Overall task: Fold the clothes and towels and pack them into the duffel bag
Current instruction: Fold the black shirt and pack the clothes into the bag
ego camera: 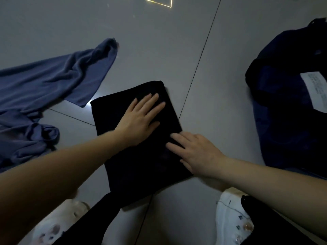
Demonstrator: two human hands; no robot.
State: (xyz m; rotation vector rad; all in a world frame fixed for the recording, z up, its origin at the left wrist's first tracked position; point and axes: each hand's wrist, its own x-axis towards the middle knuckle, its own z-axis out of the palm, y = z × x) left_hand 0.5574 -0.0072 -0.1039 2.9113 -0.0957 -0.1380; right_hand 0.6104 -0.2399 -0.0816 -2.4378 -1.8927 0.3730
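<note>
at the frame's centre both the left hand [139, 119] and right hand [196, 152], fingers straight and spread, press the folded black garment [141, 167] flat on the floor, so smoothing seems underway; next likely lifting it toward the duffel bag [290, 110] at right.

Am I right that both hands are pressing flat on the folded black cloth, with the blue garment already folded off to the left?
Not quite. In the head view the blue garment lies crumpled and unfolded on the floor. Left hand and right hand do press flat on the folded black cloth.
</note>
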